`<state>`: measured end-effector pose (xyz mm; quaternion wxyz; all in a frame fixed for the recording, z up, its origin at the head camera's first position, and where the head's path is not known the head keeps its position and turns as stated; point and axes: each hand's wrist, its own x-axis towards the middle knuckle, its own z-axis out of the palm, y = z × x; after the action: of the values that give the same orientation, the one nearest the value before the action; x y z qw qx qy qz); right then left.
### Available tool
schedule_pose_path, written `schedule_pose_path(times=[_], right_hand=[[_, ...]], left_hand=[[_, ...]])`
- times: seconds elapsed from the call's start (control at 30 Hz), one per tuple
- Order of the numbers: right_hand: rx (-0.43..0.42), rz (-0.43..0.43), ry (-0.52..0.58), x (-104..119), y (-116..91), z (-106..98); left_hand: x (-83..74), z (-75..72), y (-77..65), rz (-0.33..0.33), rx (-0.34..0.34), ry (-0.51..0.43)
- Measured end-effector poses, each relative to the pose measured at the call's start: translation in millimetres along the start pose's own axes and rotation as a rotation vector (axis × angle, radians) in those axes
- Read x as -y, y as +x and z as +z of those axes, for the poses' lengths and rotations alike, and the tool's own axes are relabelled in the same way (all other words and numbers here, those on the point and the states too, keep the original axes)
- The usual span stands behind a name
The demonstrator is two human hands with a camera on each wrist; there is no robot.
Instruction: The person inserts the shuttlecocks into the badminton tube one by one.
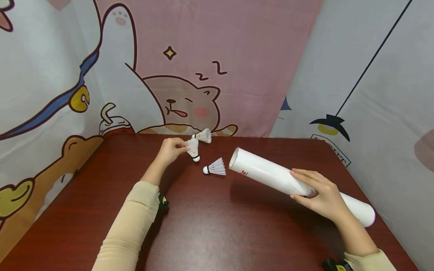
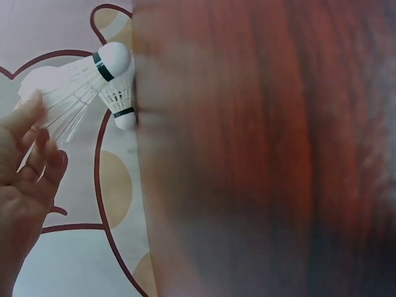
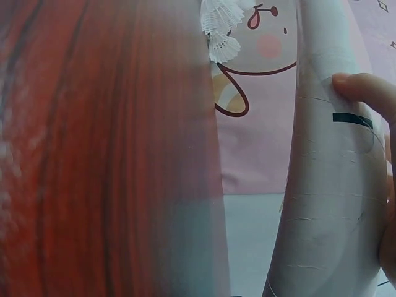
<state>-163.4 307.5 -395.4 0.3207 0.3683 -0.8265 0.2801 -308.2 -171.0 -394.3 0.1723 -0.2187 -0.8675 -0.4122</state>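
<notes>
My left hand [image 1: 171, 151] pinches a white shuttlecock [image 1: 193, 148] by its feather skirt, cork end pointing down. In the left wrist view the held shuttlecock [image 2: 74, 86] shows a dark band round its cork. Behind it a second shuttlecock [image 1: 203, 136] lies near the table's far edge. A third shuttlecock [image 1: 216, 167] lies on its side, cork to the left, close to the tube's mouth. My right hand [image 1: 320, 192] grips a long white tube [image 1: 268, 169] around its middle, thumb on the near side. The tube slants, its open end raised toward the shuttlecocks.
The dark reddish-brown table [image 1: 203, 226] ends at a far edge against a cartoon-printed cloth [image 1: 244, 67]. A pale printed cloth [image 1: 390, 94] hangs at the right side.
</notes>
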Motion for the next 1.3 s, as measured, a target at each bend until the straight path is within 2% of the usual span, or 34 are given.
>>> schedule_pose_path(times=[0.2, 0.43, 0.53, 0.77, 1.13, 1.3], right_hand=[[-0.002, -0.002, -0.003, 1, 1, 0], [-0.006, -0.006, -0.002, 2, 1, 1], [-0.009, -0.006, -0.001, 2, 1, 1], [-0.005, -0.002, 0.004, 2, 0, 2], [0.004, -0.003, -0.006, 1, 0, 2], [-0.002, -0.016, -0.019, 2, 1, 2]], left_hand=[[-7.2, -0.2, -8.8, -0.045, -0.114, -0.03], [-30.1, 5.5, -17.0, -0.129, -0.247, -0.198], [-43.5, 8.8, -20.7, -0.142, -0.282, -0.28], [-106.2, 3.4, -35.7, -0.144, -0.26, -0.392], [-131.6, 18.4, -43.3, -0.054, -0.215, -0.573], [-142.6, 26.7, -44.4, -0.009, -0.183, -0.615]])
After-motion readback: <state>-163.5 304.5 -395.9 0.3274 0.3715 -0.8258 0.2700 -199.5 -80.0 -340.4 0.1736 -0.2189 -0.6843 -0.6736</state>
